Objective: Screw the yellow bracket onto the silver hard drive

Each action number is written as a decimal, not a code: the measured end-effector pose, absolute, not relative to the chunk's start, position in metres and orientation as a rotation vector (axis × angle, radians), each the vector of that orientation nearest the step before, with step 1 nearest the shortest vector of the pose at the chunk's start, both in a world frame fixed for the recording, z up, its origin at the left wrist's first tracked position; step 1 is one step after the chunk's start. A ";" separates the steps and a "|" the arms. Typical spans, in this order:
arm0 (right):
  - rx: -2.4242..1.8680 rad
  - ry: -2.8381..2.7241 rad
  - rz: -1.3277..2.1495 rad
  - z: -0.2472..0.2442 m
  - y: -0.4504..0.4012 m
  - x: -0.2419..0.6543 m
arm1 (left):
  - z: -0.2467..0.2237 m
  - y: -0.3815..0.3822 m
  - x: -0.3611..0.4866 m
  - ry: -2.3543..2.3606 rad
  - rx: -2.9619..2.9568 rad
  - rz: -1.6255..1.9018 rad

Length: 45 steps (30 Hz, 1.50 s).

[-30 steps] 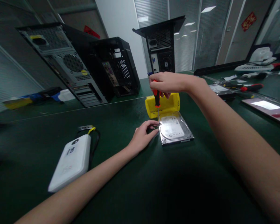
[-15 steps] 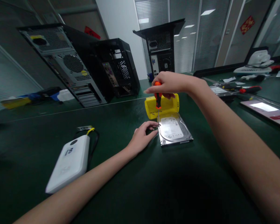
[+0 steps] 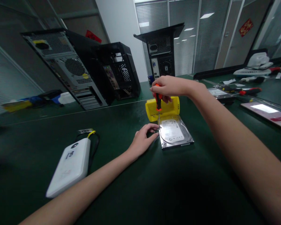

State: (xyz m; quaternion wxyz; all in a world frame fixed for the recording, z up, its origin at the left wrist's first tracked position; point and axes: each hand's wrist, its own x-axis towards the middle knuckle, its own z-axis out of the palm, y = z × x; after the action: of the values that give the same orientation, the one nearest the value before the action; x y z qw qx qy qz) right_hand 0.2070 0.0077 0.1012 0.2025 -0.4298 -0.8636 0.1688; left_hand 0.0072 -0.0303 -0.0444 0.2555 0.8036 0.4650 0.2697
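Note:
My right hand (image 3: 165, 86) is closed around the orange and black handle of a screwdriver (image 3: 158, 102), held upright. Its thin shaft runs down to the left edge of a silver hard drive (image 3: 172, 130), which lies flat with its white label up. Where the tip meets the drive is too small to make out. From the left, my left hand (image 3: 144, 137) rests on the table with thumb and fingers apart, fingertips against the drive's side near the tip. Directly behind the drive is an open yellow case (image 3: 162, 107), partly hidden by my right hand.
Black computer towers (image 3: 84, 68) stand at the back left, and another tower (image 3: 160, 53) is behind my right hand. A white power bank (image 3: 71, 167) lies by my left forearm. To the right are a phone (image 3: 265, 114), pliers (image 3: 250, 91) and another drive (image 3: 217, 92).
The fingers of my right hand have drawn in around the top of the screwdriver handle. My left hand and the drive keep their places; the view has shifted slightly.

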 end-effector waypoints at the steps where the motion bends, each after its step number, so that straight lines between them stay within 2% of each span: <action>1: -1.201 -2.403 0.457 0.101 0.009 0.208 | -0.044 -0.031 0.007 1.263 2.183 0.734; 12: -1.146 -2.345 0.504 0.099 0.008 0.207 | -0.043 -0.032 0.008 1.273 2.180 0.722; 20: -1.387 -2.350 0.399 0.104 0.009 0.215 | -0.042 -0.032 0.007 1.279 2.183 0.719; 23: -1.489 -2.356 0.521 0.105 0.016 0.227 | -0.044 -0.031 0.007 1.265 2.191 0.734; 29: -1.511 -2.306 1.038 0.101 0.021 0.264 | -0.046 -0.030 0.006 1.243 2.197 0.739; 38: -1.419 -2.190 0.928 0.108 0.011 0.291 | -0.041 -0.034 0.007 1.244 2.185 0.723; 45: -1.599 -2.085 0.865 0.104 0.020 0.283 | -0.036 -0.037 0.008 1.248 2.158 0.742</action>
State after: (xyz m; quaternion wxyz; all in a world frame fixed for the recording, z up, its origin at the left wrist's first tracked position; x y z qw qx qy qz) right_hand 0.2835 0.0200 0.1037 0.1866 -0.5678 -0.7405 0.3074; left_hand 0.0083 -0.0370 -0.0360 0.2672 0.7995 0.4626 0.2748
